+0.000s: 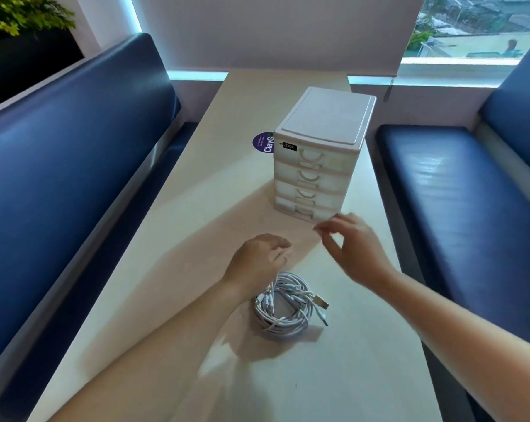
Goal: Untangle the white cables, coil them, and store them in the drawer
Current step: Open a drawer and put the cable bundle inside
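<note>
Your L hand pinches strands of white cables coiled on worktop; R hand blurred, can't tell its grip.

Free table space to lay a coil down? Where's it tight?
Bare table left of the drawer unit and cable bundle, toward the left bench; also the near strip this side of the bundle. Crowded: between drawer unit and bundle, where left hand and right hand work.

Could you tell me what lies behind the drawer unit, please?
A round purple sticker pokes out left of the drawer unit, which covers its right part and the table straight behind.
</note>
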`<action>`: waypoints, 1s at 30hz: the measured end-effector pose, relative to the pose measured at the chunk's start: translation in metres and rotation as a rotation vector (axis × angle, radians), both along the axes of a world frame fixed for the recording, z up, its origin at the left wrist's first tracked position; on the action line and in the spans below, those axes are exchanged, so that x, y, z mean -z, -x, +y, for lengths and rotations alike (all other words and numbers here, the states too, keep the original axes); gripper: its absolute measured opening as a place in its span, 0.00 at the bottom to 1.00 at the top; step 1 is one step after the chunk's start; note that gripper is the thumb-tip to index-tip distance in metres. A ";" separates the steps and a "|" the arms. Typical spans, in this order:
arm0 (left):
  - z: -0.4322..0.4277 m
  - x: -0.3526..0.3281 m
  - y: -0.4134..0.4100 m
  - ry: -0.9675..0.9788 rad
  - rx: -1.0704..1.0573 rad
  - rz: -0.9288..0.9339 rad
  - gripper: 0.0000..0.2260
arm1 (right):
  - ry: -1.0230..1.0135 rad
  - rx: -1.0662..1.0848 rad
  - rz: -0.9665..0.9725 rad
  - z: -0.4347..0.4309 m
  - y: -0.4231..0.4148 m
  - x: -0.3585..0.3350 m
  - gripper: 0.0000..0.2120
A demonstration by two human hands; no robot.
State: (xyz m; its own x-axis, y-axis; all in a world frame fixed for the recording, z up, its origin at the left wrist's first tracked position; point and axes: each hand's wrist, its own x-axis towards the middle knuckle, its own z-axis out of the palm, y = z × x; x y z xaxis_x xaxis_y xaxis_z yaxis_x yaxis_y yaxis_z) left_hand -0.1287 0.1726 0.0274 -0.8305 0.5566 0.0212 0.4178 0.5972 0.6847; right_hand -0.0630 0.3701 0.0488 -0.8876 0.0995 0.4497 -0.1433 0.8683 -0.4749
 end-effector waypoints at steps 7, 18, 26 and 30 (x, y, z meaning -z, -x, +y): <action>0.040 -0.040 0.046 -0.182 -0.150 0.159 0.06 | -0.205 0.112 0.337 0.054 0.062 -0.077 0.06; 0.077 -0.040 0.088 0.032 -0.085 0.288 0.13 | -0.192 0.061 0.176 0.076 0.095 -0.076 0.07; 0.087 -0.020 0.090 0.050 -0.072 0.454 0.13 | -0.206 0.093 0.210 0.075 0.095 -0.069 0.08; 0.086 -0.011 0.087 0.051 -0.074 0.570 0.11 | -0.224 0.101 0.211 0.075 0.095 -0.067 0.08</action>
State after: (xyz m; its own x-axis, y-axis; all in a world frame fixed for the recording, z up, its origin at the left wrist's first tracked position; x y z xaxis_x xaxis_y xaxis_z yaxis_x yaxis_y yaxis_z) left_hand -0.2160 0.2589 0.0381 -0.7326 0.5095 0.4515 0.6681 0.6651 0.3335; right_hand -0.1584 0.4452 0.1154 -0.7631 0.0599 0.6435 -0.1264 0.9626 -0.2395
